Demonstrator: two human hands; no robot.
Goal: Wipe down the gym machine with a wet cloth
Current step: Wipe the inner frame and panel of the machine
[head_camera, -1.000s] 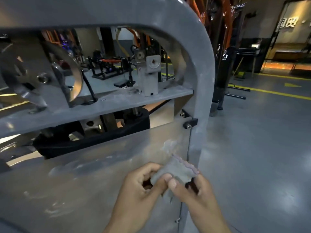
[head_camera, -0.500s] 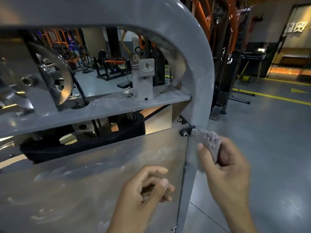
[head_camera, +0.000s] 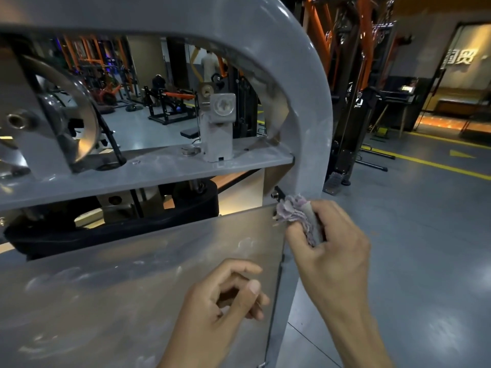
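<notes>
The big grey gym machine (head_camera: 305, 83) fills the left side. Its shiny panel (head_camera: 132, 288) is near us. The right hand (head_camera: 329, 251) pinches a bunched wet cloth (head_camera: 297, 216) against the frame, by a small black knob (head_camera: 277, 193). The left hand (head_camera: 220, 306) hangs nearer, fingers loosely curled, holding nothing.

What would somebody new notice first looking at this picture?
The big grey curved frame of the gym machine arches over the view from upper left to right. At its right upright, the right hand grips a bunched purplish cloth against a small black bracket. Below, the left hand hangs loosely curled in front of the smudged clear panel.
</notes>
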